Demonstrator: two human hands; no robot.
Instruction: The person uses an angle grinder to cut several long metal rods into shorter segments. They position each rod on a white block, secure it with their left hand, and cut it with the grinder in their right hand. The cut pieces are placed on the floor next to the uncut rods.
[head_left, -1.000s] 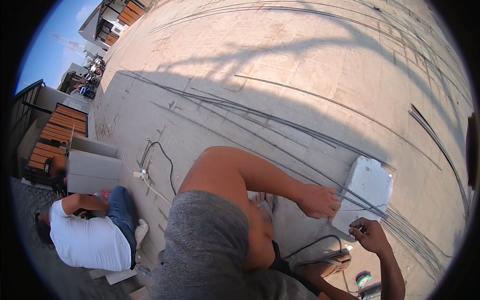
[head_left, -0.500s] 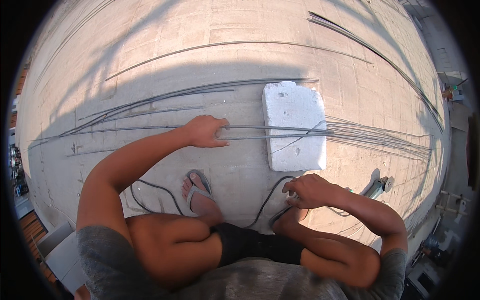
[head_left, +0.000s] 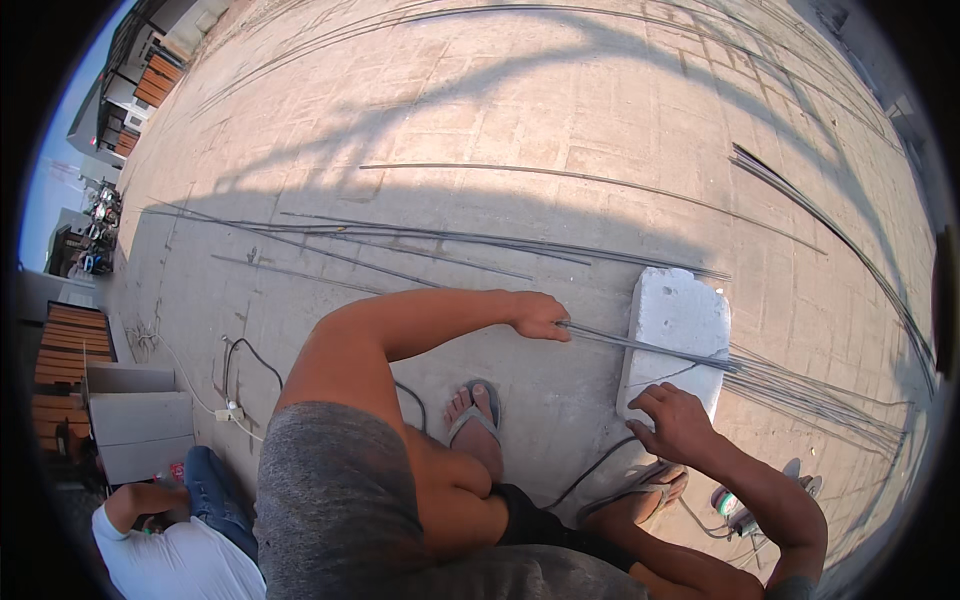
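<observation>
My left hand is closed round a few thin steel rods. They run from my fist to the right and lie across a pitted white block on the ground. A dark line crosses the top of the block. At the block's near end hovers my right hand, its fingers loosely bent and apart with nothing in them. Whether its fingertips touch the block I cannot tell. Beyond the block the rods join a spread bundle of thin rods.
An angle grinder lies beside my right foot, and a black cable runs between my feet. More rods lie ahead, with a dark bundle at far right. Lower left sits a person near an extension socket.
My view has swung left, bringing the seated person into sight. My left hand has drawn the gripped rods together. My right hand has come up to the block's near end.
</observation>
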